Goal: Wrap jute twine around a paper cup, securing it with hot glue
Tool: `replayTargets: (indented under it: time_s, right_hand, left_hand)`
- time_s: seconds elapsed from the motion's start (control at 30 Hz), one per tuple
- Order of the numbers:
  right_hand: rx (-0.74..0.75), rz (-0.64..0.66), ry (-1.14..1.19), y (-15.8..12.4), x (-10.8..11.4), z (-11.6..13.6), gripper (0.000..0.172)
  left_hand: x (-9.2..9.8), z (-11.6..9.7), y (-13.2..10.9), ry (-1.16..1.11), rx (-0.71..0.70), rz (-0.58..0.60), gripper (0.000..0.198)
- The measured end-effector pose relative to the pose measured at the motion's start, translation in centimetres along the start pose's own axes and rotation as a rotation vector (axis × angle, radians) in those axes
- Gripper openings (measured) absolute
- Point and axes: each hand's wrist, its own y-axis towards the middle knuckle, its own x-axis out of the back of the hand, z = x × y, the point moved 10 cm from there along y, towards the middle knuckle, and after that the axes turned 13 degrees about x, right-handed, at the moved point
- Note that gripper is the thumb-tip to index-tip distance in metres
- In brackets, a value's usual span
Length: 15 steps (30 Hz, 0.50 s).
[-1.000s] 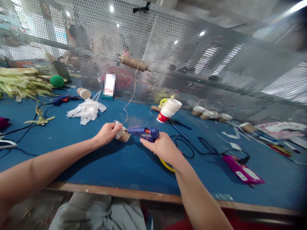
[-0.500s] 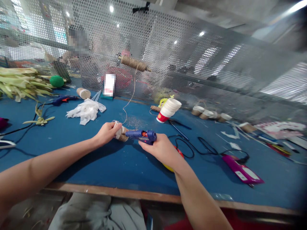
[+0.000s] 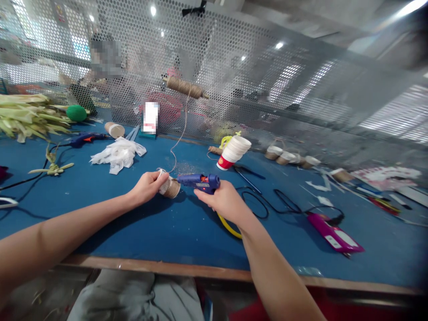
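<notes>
My left hand is closed around a small cup wrapped in brown twine, held just above the blue table. A strand of twine runs up from the cup to a twine spool on the mesh screen. In my right hand is a blue glue gun, its nozzle pointing left and touching the cup's side. The gun's yellow trigger guard shows below my wrist.
A stack of paper cups lies tilted behind the gun. White netting, a second glue gun, green leaves lie left. Black cable, a magenta device, several wrapped cups lie right. A person sits behind the mesh.
The glue gun's nozzle dipped against the cup's lower side, then came back up to its middle. My left hand has kept its hold on the cup.
</notes>
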Motion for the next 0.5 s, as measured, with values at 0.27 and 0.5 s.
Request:
replayTargets:
  time_s: [0.27,0.5]
  right_hand:
    - [-0.121,0.059,0.090,0.1,-0.7,-1.1,0.021]
    - [-0.123,0.075,0.124,-0.4,-0.8,-0.6,0.020]
  left_hand:
    - [-0.1,-0.1,-0.2,0.019,-0.029,0.011,0.046]
    - [0.1,0.1,0.1,-0.011,0.015,-0.002,0.047]
